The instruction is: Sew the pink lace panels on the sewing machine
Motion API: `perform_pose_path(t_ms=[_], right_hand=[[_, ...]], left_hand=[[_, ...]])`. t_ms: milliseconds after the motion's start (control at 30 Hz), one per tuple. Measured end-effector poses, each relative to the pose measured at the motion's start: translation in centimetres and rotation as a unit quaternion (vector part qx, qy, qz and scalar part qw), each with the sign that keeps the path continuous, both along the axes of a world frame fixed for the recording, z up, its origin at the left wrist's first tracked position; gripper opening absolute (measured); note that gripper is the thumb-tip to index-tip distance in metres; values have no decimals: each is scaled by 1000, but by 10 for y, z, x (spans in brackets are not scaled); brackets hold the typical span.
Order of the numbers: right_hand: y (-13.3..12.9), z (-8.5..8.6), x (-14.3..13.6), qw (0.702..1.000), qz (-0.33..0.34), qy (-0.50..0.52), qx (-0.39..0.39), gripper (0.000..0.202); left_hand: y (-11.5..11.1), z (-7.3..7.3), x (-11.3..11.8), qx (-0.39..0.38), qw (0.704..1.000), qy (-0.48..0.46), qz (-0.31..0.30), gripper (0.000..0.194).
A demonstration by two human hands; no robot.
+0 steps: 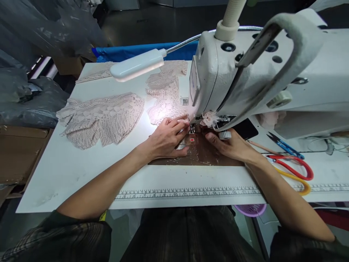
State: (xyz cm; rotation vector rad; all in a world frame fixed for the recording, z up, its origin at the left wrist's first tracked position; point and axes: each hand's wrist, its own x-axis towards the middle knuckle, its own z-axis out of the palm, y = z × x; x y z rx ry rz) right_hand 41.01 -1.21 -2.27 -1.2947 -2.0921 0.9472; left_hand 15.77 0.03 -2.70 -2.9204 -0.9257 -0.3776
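Note:
My left hand (pixel 168 138) lies palm down just left of the presser foot (pixel 192 128), its fingers spread over the end of a strip of pale lace (pixel 167 103). The lace runs back from the needle area under the lamp's light. To the right of the foot, my right hand (pixel 227 145) rests on the brown plate (pixel 201 154) of the white sewing machine (pixel 209 80). Its thumb points left, and its other fingers are hidden behind a knob and the machine head. Whether they hold anything cannot be made out.
More lace pieces (pixel 103 118) lie at the left of the white table (pixel 81 174). A white lamp (pixel 139 64) hangs above. Red-handled scissors (pixel 297 167), blue snips (pixel 286 145) and a dark phone (pixel 247 129) lie at the right. A ruler tape (pixel 174 194) lines the front edge.

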Motion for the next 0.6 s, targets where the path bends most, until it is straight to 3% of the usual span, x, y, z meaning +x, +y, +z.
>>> perform_pose_path(t_ms=[167, 600], right_hand=[[-5, 6, -3, 998, -45, -35, 1, 41], [-5, -8, -4, 995, -56, -59, 55, 27]], left_hand=[[1, 0, -2, -19, 1000, 10, 15, 50], [15, -3, -11, -89, 992, -84, 21, 40]])
